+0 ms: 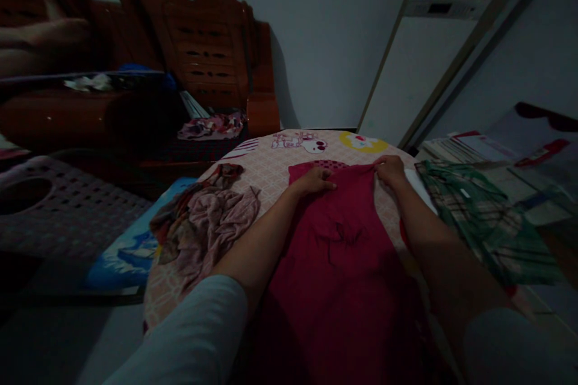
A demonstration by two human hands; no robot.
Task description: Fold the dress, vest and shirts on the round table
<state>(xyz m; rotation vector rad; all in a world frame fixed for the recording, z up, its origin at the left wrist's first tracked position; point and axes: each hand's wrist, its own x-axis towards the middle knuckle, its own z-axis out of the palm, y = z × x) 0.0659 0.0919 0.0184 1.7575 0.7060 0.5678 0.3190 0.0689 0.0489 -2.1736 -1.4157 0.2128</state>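
Note:
A crimson sleeveless dress lies spread on the padded, patterned cloth surface before me, its near end running down toward my body. A small gathered knot shows on its front. My left hand rests on the upper left part of the dress, thumb and fingers apart. At the upper right corner, my right hand pinches the dress edge between thumb and fingers. Left of the dress sits a crumpled heap of dusty-pink and brownish clothes. A green plaid garment lies flat to the right of my right forearm.
A carved wooden sofa stands at the back left with clothing on its seat. Another person's bare foot shows at far left. A woven plastic basket and a blue printed bag are at left. Papers are stacked at right.

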